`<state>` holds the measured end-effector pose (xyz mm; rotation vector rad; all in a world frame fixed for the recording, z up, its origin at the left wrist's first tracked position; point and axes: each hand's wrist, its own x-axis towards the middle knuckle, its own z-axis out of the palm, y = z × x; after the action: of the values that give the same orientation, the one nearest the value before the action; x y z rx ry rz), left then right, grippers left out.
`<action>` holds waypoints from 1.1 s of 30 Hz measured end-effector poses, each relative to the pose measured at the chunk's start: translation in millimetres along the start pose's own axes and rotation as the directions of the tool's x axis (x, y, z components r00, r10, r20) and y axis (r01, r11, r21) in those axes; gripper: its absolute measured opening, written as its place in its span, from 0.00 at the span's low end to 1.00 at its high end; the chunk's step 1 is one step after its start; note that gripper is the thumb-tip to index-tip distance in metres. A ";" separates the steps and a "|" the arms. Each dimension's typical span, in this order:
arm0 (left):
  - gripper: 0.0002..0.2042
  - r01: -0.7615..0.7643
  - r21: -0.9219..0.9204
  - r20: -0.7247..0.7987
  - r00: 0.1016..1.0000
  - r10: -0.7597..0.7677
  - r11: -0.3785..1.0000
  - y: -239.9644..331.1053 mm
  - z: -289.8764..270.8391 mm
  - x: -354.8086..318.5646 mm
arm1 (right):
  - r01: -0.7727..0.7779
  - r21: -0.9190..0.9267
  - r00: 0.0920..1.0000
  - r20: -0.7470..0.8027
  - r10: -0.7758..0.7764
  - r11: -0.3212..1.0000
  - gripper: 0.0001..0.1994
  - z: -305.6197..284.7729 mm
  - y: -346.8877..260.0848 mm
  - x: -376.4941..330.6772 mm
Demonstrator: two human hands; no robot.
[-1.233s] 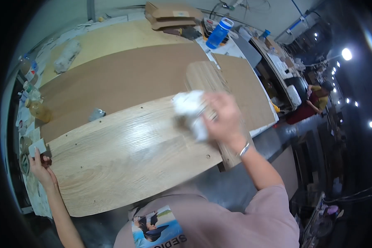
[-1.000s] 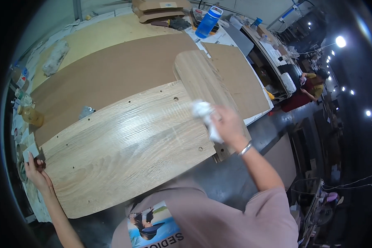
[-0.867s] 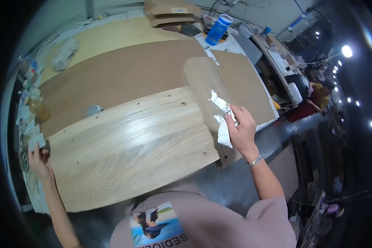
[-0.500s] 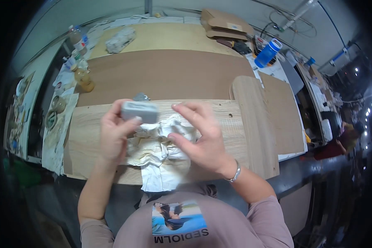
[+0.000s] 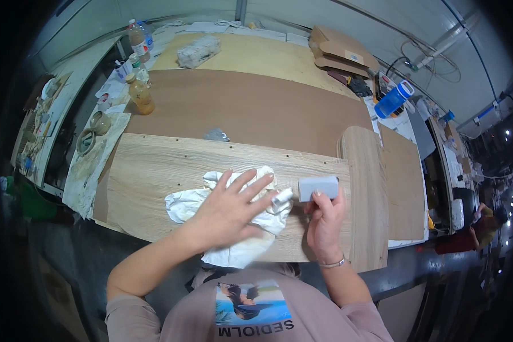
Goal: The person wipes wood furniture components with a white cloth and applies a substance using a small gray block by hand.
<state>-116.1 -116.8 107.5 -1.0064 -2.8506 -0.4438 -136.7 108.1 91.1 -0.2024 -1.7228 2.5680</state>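
Observation:
My left hand [image 5: 229, 204] lies over a crumpled white cloth [image 5: 186, 204], its fingers spread. The cloth rests on a wood-grain board [image 5: 145, 174], and one end of it hangs toward the near edge. Right of the cloth, my right hand [image 5: 326, 225] grips a small grey rectangular block [image 5: 317, 188] between thumb and fingers, above the board. The fingers behind the block are partly hidden. Several small dark holes dot the board's surface.
A second wood-grain panel [image 5: 363, 199] with a rounded end lies at the right. Beyond the board are a grey crumpled lump [image 5: 216, 135] and a brown sheet [image 5: 251, 105]. Bottles, including an amber one [image 5: 141, 97], stand left; a blue bottle [image 5: 394, 100] leans far right.
The grey block has passed from my left hand to my right and moved rightward. My left hand has come down over the cloth. The view has shifted slightly.

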 end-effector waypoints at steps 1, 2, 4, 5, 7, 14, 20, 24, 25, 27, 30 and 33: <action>0.40 0.029 0.027 0.016 0.999 -0.030 0.999 -15.5 3.2 1.2 | 0.000 0.005 1.000 0.005 0.000 1.000 0.13 -2.9 3.6 -2.7; 0.38 0.058 0.052 0.032 0.998 -0.060 0.997 -34.6 7.5 1.8 | 0.034 -0.006 0.999 -0.031 -0.034 0.999 0.12 -5.0 7.1 -4.5; 0.27 0.250 -0.004 -0.137 0.959 -0.248 0.968 -85.2 13.0 -0.7 | 0.064 -0.011 0.996 -0.061 -0.065 0.998 0.11 -7.2 11.9 -3.6; 0.24 0.335 0.066 -0.257 0.916 -0.309 0.940 -118.1 8.1 -9.0 | 0.059 -0.014 0.998 -0.037 -0.060 0.998 0.11 -7.1 13.5 -3.9; 0.13 0.578 -0.333 -0.232 0.715 -0.660 0.744 -189.4 -13.9 -33.6 | 0.059 -0.015 0.998 -0.010 -0.059 0.998 0.11 -7.1 15.2 -4.7; 0.27 0.488 -0.297 -0.484 0.664 -0.570 0.821 -180.1 -30.7 -51.8 | 0.011 -0.055 1.000 -0.019 -0.012 0.998 0.14 -5.6 16.4 -6.5; 0.17 0.842 0.001 -0.332 0.509 -0.794 0.540 -265.5 -46.0 -122.3 | 0.061 -0.117 0.998 -0.003 -0.062 0.991 0.14 -7.7 20.1 -6.1; 0.19 0.952 -0.103 -0.484 0.206 -0.850 0.290 -301.2 -76.9 -190.9 | 0.077 -0.117 0.997 0.006 -0.077 0.990 0.15 -6.4 23.9 -2.8; 0.21 0.930 -0.225 -0.579 0.113 -0.808 0.291 -294.8 -79.5 -193.0 | 0.081 -0.142 0.996 -0.010 -0.083 0.986 0.15 -5.4 24.0 -2.8; 0.23 0.842 -0.208 -0.611 0.285 -0.738 0.498 -285.7 -46.4 -192.5 | 0.074 -0.172 0.997 -0.012 -0.077 0.982 0.16 -5.4 23.6 -5.8; 0.27 0.857 -0.160 -0.461 0.374 -0.805 0.490 -278.6 -40.9 -194.2 | 0.071 -0.193 0.997 -0.010 -0.074 0.979 0.16 -4.1 25.7 -5.2; 0.28 0.965 -0.137 -0.382 0.157 -0.911 0.224 -256.2 -62.5 -211.6 | 0.100 -0.178 0.995 0.004 -0.101 0.979 0.16 -8.0 27.2 -0.8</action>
<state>-112.4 -452.5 67.9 1.0335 -2.6211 -0.3921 -133.9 105.0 63.1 -0.1243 -1.9082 2.3425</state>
